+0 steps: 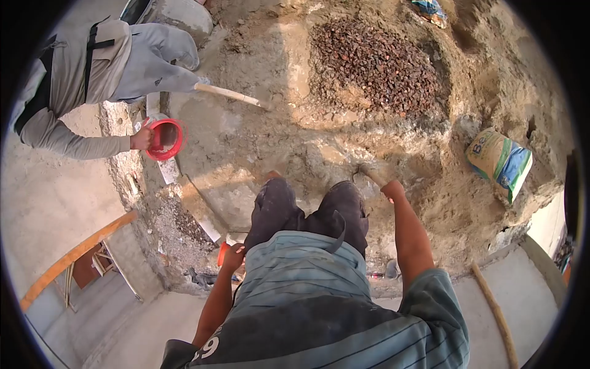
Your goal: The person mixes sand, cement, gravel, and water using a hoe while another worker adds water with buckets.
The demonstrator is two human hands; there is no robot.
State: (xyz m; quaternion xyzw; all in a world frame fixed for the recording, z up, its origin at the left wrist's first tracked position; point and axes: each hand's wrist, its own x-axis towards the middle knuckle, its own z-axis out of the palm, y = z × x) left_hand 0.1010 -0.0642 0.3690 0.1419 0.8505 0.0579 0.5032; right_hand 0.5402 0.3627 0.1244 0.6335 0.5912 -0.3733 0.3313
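My left hand is closed at my left hip on a red bucket; only a strip of it shows, and the rest is hidden behind my hand and leg. Out to the right, my right hand is wrapped round a pale wooden handle. It slopes down to the wet grey-brown mix in front of my knees, where its far end is hard to make out. My legs in dark trousers are bent over the mix.
At left, a co-worker's hand holds another red bucket. A wooden handle lies by that person's leg. Farther off are a gravel heap and a printed sack. A wooden pole lies at lower right.
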